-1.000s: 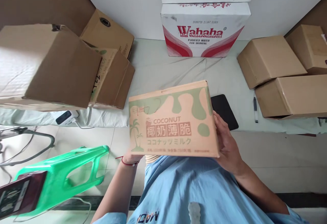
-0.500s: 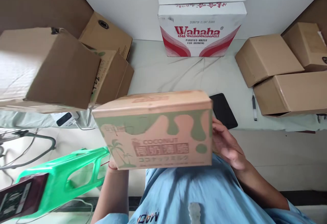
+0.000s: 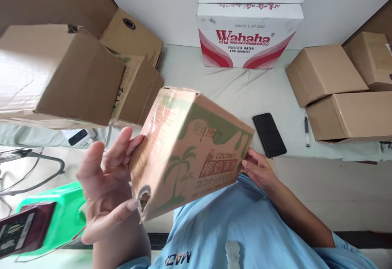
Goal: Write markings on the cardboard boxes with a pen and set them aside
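A brown coconut-print cardboard box [image 3: 211,154] hangs tilted in front of my body, its taped side and left end turned toward me. Its lower left corner has a torn, ragged hole. At the right end, my right hand [image 3: 259,169] grips the box, thumb on the printed face. My left hand [image 3: 110,187] is open at the left end, fingers spread and slightly blurred. Its thumb tip touches beside the torn hole and other fingertips meet the upper edge. The underside of the box is hidden.
On the covered table are a black phone [image 3: 269,134], a marker pen [image 3: 306,132] and a white Wahaha box [image 3: 249,40]. Brown boxes stand at left [image 3: 82,77] and right [image 3: 329,70]. A green stool [image 3: 65,197] and a power strip [image 3: 80,137] are at lower left.
The coconut box has turned, its right end swinging away and its left end now facing me. My left hand has come from beneath to its left end, fingers spreading. My right hand has closed on it.
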The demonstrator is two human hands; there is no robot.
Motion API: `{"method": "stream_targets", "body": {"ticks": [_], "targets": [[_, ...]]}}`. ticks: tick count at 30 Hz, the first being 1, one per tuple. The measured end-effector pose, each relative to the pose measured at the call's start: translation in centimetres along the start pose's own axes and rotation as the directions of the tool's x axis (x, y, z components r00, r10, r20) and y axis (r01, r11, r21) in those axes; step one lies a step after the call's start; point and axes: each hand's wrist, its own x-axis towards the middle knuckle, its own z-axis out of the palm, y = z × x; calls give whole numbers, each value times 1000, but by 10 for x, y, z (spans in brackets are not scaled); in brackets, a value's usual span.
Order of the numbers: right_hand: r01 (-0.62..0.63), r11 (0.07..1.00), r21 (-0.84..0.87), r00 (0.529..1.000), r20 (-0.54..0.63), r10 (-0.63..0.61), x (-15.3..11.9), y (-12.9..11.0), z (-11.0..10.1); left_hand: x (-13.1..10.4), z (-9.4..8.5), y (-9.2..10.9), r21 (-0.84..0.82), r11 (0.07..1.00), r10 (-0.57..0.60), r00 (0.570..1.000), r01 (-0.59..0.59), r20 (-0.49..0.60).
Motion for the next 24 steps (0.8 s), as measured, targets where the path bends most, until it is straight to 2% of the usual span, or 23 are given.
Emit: {"method": "stream_targets", "body": {"ticks": [3,7,9,12,13,15,17,18,19,20,22,24], "targets": [[-12,995,-95,994,-109,2,16,-1,-4,8,17,9,-70,981,183,983,-183,-15],[56,958,-282,962,-241,-127,33,-15,-16,15,42,22,126,909,398,917,-397,22],[78,887,-456,948,-240,-207,35,-27,-25,18,53,28,179,858,475,876,-482,83],[83,704,-705,909,-235,-343,30,-50,-42,22,67,35,184,802,538,821,-568,189],[68,638,-767,878,-257,-403,27,-58,-50,24,71,36,180,799,536,815,-574,222],[-23,490,-872,767,-329,-550,20,-72,-70,25,83,37,155,807,517,808,-570,282],[-207,341,-917,639,-390,-663,13,-82,-93,26,96,38,112,828,490,807,-549,331],[-311,279,-909,599,-415,-684,10,-85,-105,25,104,39,89,842,479,814,-532,330],[-406,228,-885,585,-444,-679,6,-87,-115,25,111,40,72,857,469,829,-511,306],[-486,182,-855,593,-475,-650,3,-88,-124,24,119,41,62,871,457,849,-488,264],[-592,83,-802,642,-531,-553,-1,-87,-136,23,131,43,62,883,453,878,-466,154],[-636,0,-771,687,-567,-454,-2,-86,-139,24,139,42,83,853,503,855,-514,128]]}}
